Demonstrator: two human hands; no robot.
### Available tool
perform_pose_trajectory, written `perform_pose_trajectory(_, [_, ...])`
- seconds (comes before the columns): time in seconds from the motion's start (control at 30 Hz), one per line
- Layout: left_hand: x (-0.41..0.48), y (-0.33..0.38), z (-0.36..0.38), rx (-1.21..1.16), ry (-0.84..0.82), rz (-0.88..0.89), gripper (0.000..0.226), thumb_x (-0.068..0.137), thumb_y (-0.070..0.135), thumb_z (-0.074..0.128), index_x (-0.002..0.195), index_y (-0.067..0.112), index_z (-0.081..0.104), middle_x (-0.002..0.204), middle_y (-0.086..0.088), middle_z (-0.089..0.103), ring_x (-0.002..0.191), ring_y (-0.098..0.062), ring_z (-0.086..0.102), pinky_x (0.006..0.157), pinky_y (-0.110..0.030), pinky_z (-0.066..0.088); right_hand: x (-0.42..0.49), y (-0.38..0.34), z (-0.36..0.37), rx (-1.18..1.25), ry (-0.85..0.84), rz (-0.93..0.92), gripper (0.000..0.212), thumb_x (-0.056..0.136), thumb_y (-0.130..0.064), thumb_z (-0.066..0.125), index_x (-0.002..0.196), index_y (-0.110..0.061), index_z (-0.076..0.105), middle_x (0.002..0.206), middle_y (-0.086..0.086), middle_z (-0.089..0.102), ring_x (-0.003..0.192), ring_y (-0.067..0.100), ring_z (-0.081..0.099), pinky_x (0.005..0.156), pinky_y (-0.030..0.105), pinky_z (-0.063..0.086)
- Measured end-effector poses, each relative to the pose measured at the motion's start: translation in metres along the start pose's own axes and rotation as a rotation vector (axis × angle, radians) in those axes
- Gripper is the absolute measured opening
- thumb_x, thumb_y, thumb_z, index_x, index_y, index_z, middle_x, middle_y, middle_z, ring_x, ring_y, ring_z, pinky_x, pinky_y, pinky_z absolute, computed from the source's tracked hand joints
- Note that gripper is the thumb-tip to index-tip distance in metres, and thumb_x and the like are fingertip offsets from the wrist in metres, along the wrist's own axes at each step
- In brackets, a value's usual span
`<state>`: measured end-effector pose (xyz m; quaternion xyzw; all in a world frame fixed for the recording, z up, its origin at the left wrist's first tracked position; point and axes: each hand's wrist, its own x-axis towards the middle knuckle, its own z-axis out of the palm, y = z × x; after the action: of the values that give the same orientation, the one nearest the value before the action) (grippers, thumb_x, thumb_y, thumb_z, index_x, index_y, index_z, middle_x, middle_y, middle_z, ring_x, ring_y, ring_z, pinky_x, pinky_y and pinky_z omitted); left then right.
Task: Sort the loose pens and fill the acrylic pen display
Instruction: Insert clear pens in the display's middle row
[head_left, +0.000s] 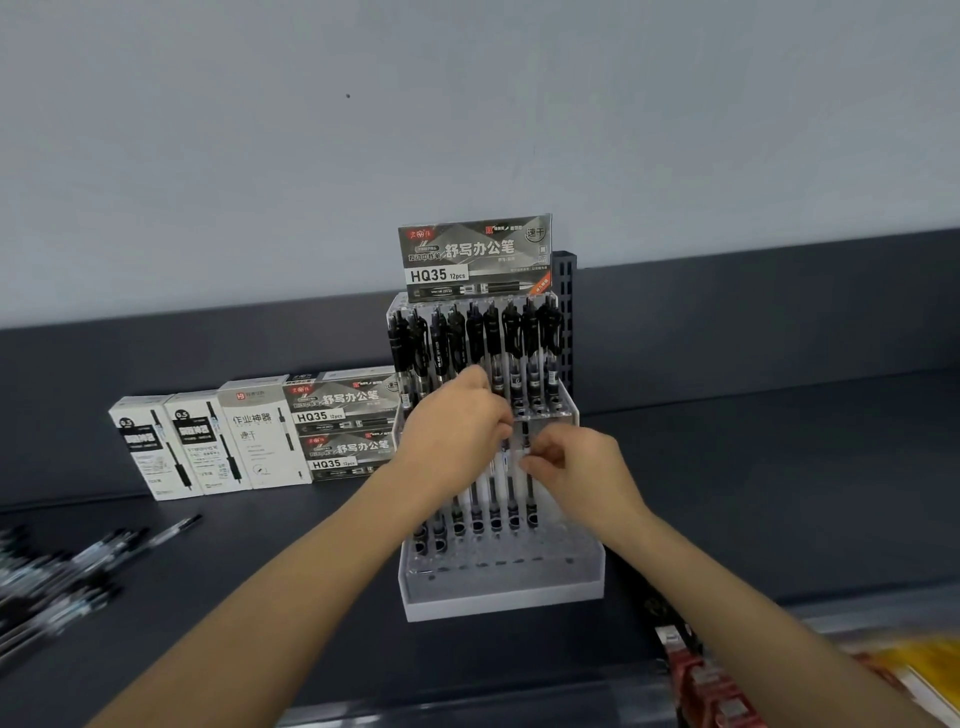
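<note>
Loose pens (78, 566) lie at eight o'clock. At centre stands the acrylic display (498, 597). The right hand (571, 462) pinches a pen (530, 501) in its middle row. The left hand (452, 431) curls over neighbouring pens, grip unclear. Crowded fingers could knock those askew. Front holes are empty, the back row full.

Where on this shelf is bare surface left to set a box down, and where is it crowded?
Bare dark shelf right of the clear acrylic pen display, and between it and the loose black pens at left. Crowded: white and grey pen boxes behind-left, red items front-right.
</note>
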<state>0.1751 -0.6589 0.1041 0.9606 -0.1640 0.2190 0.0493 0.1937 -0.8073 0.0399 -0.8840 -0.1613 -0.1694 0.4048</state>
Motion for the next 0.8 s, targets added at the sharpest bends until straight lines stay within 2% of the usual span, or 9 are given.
perform_pose_trajectory(0.07, [0.001,-0.001,0.002,-0.016,-0.002,-0.017,0.020,0.095,0.026,0.054,0.103,0.019,0.071,0.098,0.002,0.043,0.095,-0.020,0.058,0.071,-0.030,0.046,0.001,0.000,0.000,-0.007,0.003,0.009,0.009,0.086,-0.023,0.068,0.087,-0.015,0.068,0.082,-0.002,0.068,0.076,0.010,0.063,0.069,0.022,0.052])
perform_pose_trajectory(0.17, [0.001,0.001,0.004,-0.014,0.020,-0.033,0.021,0.093,0.027,0.056,0.107,0.018,0.068,0.103,0.000,0.047,0.096,-0.020,0.058,0.073,-0.030,0.046,0.000,0.001,-0.001,-0.011,0.000,0.024,0.010,0.087,-0.025,0.068,0.089,-0.016,0.069,0.081,-0.004,0.067,0.074,0.008,0.062,0.066,0.019,0.050])
perform_pose_trajectory(0.27, [-0.003,0.002,0.005,-0.043,0.050,-0.052,0.029,0.089,0.031,0.063,0.115,0.018,0.061,0.109,0.000,0.048,0.093,-0.018,0.056,0.072,-0.028,0.046,-0.001,0.001,0.000,0.008,0.000,0.038,0.011,0.087,-0.025,0.067,0.092,-0.016,0.069,0.080,-0.007,0.063,0.072,0.003,0.059,0.062,0.011,0.043])
perform_pose_trajectory(0.37, [-0.008,0.000,0.005,-0.074,0.073,-0.073,0.036,0.086,0.032,0.067,0.119,0.019,0.058,0.108,0.002,0.047,0.093,-0.017,0.055,0.075,-0.028,0.047,-0.002,0.001,0.000,0.002,-0.006,0.036,0.011,0.088,-0.025,0.067,0.093,-0.016,0.070,0.079,-0.008,0.063,0.072,0.002,0.059,0.061,0.010,0.042])
perform_pose_trajectory(0.47, [-0.016,-0.003,0.006,-0.097,0.116,-0.089,0.039,0.084,0.034,0.068,0.119,0.020,0.056,0.103,0.005,0.045,0.090,-0.016,0.055,0.077,-0.029,0.049,-0.001,0.002,-0.003,-0.009,-0.012,0.031,0.010,0.088,-0.024,0.067,0.091,-0.015,0.071,0.079,-0.006,0.064,0.073,0.006,0.060,0.062,0.012,0.043])
perform_pose_trajectory(0.63, [-0.033,-0.009,0.006,-0.150,0.200,-0.117,0.037,0.083,0.032,0.070,0.114,0.019,0.054,0.095,0.009,0.040,0.082,-0.012,0.048,0.073,-0.024,0.044,-0.005,0.002,-0.003,-0.029,-0.028,0.056,0.012,0.086,-0.023,0.069,0.094,-0.014,0.071,0.089,-0.004,0.068,0.082,0.010,0.064,0.077,0.026,0.053])
perform_pose_trajectory(0.73, [-0.048,-0.017,0.006,-0.175,0.259,-0.149,0.035,0.083,0.032,0.070,0.111,0.019,0.054,0.093,0.011,0.042,0.080,-0.010,0.048,0.070,-0.024,0.041,-0.015,-0.005,-0.002,-0.021,0.072,0.054,0.013,0.084,-0.027,0.070,0.090,-0.016,0.066,0.086,-0.007,0.066,0.078,0.005,0.062,0.071,0.024,0.053])
perform_pose_trajectory(0.8, [-0.059,-0.024,0.008,-0.183,0.284,-0.168,0.034,0.082,0.031,0.071,0.109,0.018,0.055,0.094,0.012,0.043,0.080,-0.009,0.047,0.070,-0.024,0.040,-0.024,-0.019,0.003,0.009,0.075,0.005,0.014,0.084,-0.028,0.071,0.087,-0.017,0.063,0.080,-0.007,0.063,0.074,0.005,0.059,0.067,0.022,0.051])
